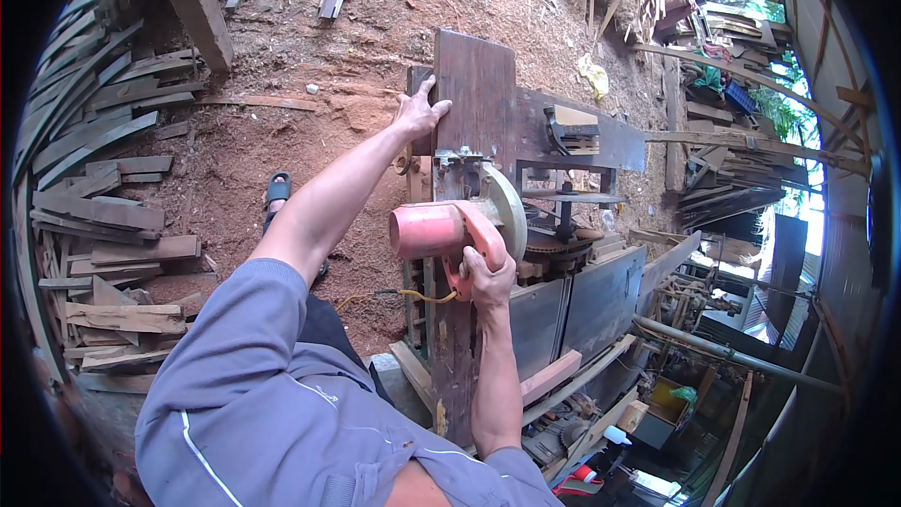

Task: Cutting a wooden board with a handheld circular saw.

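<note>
My left hand (420, 115) rests with fingers spread on the left edge of a dark brown plank (474, 84), which stands out beyond the front of a pink circular saw (422, 230). My right hand (483, 272) is closed on the saw's rear handle. The saw, with its pale metal guard, sits on the long board, which continues beneath it toward me (455, 394). A yellow cord (413, 295) runs left from the handle. Just right of the saw is a wooden and metal bench machine (591, 291) with a round toothed wheel.
Scrap wood is piled along the left (113, 216) and upper right (713, 178). A wooden post (197, 9) stands at upper left. Sawdust covers the ground (338, 56). A metal pipe (732, 357) crosses the lower right, above cluttered tools and containers. My sandalled foot (278, 188) is left of the bench.
</note>
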{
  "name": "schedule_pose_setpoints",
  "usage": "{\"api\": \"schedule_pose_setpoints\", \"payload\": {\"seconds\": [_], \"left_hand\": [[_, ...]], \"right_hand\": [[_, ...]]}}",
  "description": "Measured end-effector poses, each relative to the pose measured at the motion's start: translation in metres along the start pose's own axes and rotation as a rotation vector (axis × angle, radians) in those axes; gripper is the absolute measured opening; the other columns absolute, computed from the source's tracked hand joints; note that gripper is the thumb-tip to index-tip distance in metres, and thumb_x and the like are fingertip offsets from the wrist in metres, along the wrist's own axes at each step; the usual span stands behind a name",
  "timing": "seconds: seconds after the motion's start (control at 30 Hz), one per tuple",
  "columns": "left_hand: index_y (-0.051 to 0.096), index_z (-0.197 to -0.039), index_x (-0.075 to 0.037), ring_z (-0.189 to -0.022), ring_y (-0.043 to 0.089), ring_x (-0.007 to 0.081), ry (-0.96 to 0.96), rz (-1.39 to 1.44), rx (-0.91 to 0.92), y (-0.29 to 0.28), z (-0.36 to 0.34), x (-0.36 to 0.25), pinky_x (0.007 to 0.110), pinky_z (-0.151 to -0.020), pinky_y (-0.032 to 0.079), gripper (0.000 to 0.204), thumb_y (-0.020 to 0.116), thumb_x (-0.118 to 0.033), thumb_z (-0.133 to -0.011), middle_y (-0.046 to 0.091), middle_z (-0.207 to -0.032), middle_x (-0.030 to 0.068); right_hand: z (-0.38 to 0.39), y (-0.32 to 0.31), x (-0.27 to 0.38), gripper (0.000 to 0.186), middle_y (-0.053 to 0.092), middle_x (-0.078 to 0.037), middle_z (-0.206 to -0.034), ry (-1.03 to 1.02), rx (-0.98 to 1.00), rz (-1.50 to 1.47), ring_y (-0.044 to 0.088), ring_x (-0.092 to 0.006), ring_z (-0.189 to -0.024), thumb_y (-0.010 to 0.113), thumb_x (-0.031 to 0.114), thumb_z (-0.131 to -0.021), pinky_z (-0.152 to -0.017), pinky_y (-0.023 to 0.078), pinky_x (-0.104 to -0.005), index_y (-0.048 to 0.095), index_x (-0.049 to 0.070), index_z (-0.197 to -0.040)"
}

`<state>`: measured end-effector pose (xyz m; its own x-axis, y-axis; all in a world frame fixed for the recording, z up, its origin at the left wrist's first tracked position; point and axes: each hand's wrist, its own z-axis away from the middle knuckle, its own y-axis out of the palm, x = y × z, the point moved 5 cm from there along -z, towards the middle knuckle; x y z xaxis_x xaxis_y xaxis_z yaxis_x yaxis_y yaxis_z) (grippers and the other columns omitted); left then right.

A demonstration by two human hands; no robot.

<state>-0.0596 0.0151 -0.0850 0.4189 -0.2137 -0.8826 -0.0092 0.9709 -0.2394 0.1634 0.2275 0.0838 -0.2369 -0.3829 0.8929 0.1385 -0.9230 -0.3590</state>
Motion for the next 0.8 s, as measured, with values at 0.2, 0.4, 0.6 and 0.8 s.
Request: {"api": "schedule_pose_setpoints", "payload": {"seconds": [0.2,0.4,0.6,0.8], "left_hand": [[0.025,-0.156,-0.029,-0.124,0.052,0.0507,-0.038,-0.020,0.018,0.003,0.005,-0.008,0.051,-0.110,0.041,0.081,0.066,-0.052,-0.090,0.031,-0.143,0.0381],[0.026,-0.156,-0.028,-0.122,0.053,0.0509,0.015,-0.023,0.020,0.002,-0.003,-0.005,0.051,-0.109,0.041,0.081,0.067,-0.053,-0.090,0.033,-0.142,0.0389],[0.026,-0.156,-0.028,-0.122,0.052,0.0518,0.040,-0.020,-0.011,0.003,-0.003,-0.002,0.051,-0.109,0.042,0.081,0.066,-0.053,-0.089,0.033,-0.142,0.0392],[0.026,-0.156,-0.027,-0.124,0.051,0.0519,-0.002,-0.025,0.019,-0.002,0.002,-0.006,0.052,-0.109,0.042,0.082,0.066,-0.054,-0.090,0.033,-0.142,0.0395]], "right_hand": [[0.007,0.000,0.002,0.033,0.065,-0.001,-0.075,-0.014,-0.072,-0.016,0.058,-0.0067,-0.060,0.072,0.010,-0.088,-0.053,0.046,-0.0239,0.066,-0.003,-0.118],[0.010,0.002,0.007,0.035,0.065,0.000,-0.076,-0.013,-0.085,-0.039,0.058,-0.0064,-0.060,0.071,0.010,-0.088,-0.054,0.046,-0.0238,0.066,-0.002,-0.121],[0.004,0.000,0.004,0.035,0.064,0.000,-0.076,-0.014,-0.055,-0.003,0.056,-0.0063,-0.059,0.070,0.009,-0.089,-0.053,0.046,-0.0237,0.065,-0.002,-0.121],[0.006,0.008,0.012,0.032,0.063,0.000,-0.074,-0.028,-0.097,-0.057,0.056,-0.0067,-0.057,0.070,0.009,-0.089,-0.051,0.045,-0.0239,0.066,-0.002,-0.119]]}}
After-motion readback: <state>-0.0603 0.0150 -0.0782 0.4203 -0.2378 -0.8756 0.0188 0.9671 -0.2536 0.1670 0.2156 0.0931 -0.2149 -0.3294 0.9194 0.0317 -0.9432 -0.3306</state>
